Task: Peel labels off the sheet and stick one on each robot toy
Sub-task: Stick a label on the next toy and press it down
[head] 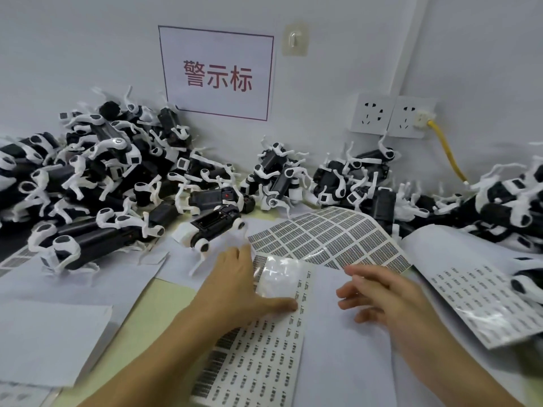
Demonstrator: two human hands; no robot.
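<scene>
Left hand (235, 286) lies flat, fingers straight, thumb pressing the near label sheet (264, 356); its fingertips are lost in blur at the sheet's glossy, peeled top corner. Right hand (382, 298) hovers over white paper, fingers loosely curled and spread, holding nothing; motion blur smears the fingertips. Label print too small to read. A second sheet (332, 239) of grey labels curls up behind the hands; a third (482, 301) lies right, its edge cut off by the frame. Robot toys (97, 177) heaped black-and-white along the wall, tangled, individual ones hard to separate; one toy (214, 227) sits just beyond the left hand. Table (141, 315) is pale green, mostly under loose papers. White wall carries a red-lettered sign (217, 74), a hook (294, 39), sockets (390, 116) and a yellow cable (446, 151).
</scene>
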